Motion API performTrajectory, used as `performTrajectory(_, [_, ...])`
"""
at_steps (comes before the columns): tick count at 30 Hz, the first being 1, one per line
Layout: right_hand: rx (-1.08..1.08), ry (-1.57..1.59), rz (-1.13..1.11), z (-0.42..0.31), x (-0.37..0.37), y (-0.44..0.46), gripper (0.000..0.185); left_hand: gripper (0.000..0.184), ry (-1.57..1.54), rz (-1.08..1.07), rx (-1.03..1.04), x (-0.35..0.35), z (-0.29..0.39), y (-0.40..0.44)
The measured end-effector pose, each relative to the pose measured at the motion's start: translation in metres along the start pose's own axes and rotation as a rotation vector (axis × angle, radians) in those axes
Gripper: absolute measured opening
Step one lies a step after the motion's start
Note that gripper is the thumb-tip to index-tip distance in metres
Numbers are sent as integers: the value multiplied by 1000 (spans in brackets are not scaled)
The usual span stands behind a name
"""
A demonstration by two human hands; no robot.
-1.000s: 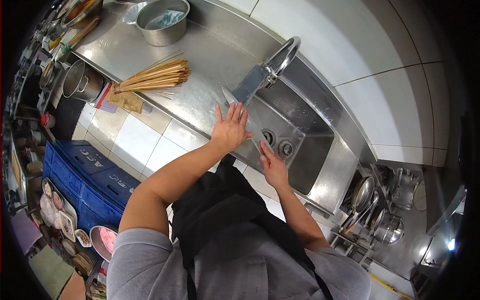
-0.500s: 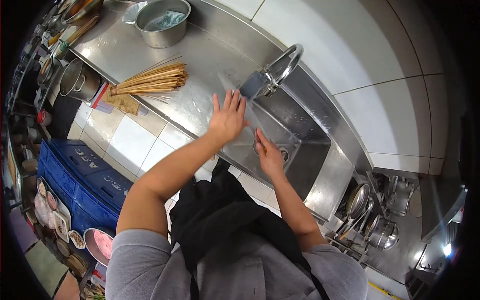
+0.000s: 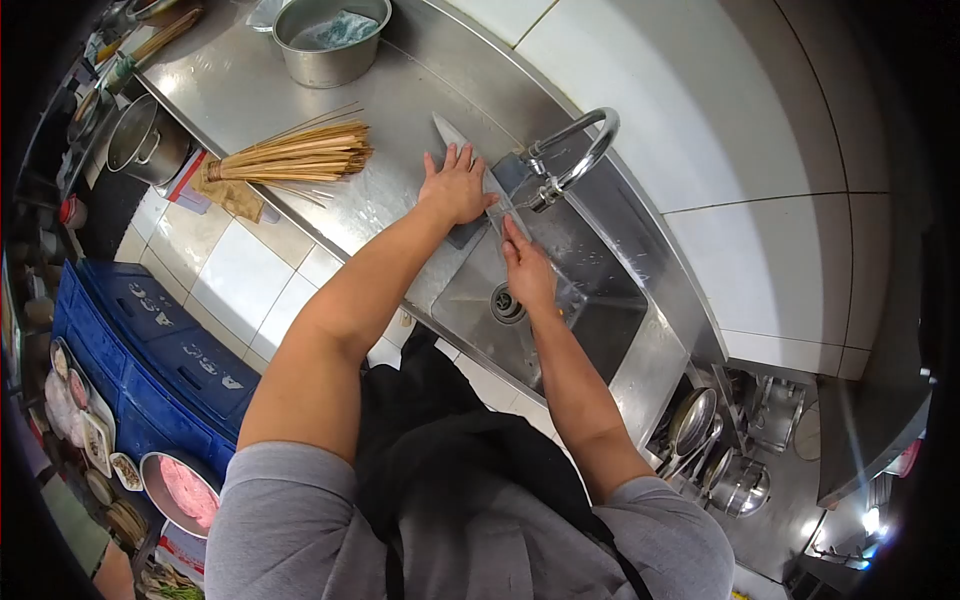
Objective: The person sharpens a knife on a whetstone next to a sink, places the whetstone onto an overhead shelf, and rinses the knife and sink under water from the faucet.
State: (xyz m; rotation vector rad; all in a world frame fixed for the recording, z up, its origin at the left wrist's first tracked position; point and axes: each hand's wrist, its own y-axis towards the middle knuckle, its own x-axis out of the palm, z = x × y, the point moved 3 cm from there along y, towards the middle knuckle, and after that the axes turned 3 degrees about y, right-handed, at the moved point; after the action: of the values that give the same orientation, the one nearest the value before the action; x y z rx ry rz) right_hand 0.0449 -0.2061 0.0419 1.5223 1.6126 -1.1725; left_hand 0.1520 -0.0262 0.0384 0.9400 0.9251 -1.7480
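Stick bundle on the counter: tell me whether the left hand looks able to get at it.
Likely yes: only bare counter shows between the left hand and the stick bundle, though the hand would have to leave the knife.

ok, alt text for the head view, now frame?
Knife held across a dark gray block at a sink, left hand spread on the blade, right hand at the handle end. Faucet alongside; bundle of sticks and metal pot on the steel counter.

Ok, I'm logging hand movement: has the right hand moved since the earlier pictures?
Yes. Judged against the fixed tap, the right hand has moved closer to it, its fingertips now much nearer the tap's base.
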Motion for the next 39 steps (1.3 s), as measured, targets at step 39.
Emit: performTrajectory(39, [-90, 213, -13, 11, -2, -56, 51, 83, 139, 179, 121, 12, 32, -88])
